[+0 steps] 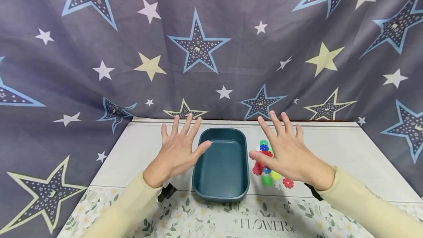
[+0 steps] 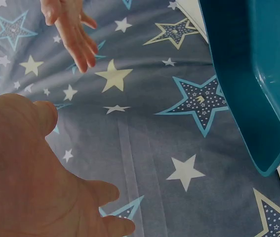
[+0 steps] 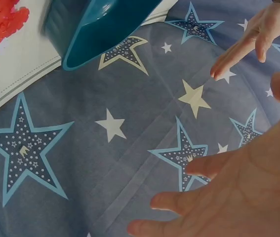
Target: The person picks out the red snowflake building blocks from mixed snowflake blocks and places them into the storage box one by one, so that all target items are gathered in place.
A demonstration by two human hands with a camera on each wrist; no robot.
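Note:
Both hands are raised with fingers straight and spread, and neither holds anything. In the head view the left hand is up at the left of a dark teal rectangular bin, its thumb crossing in front of the bin's rim. The right hand is at the bin's right, in front of a small heap of colourful notched plastic discs. Among these are a red disc, a green disc and a yellow disc. The right hand hides part of the heap. Inside the bin only its bare floor shows.
The bin and discs rest on a white table whose front part has a floral cover printed with "FLOWER". A grey star-patterned curtain hangs behind the table and down both sides.

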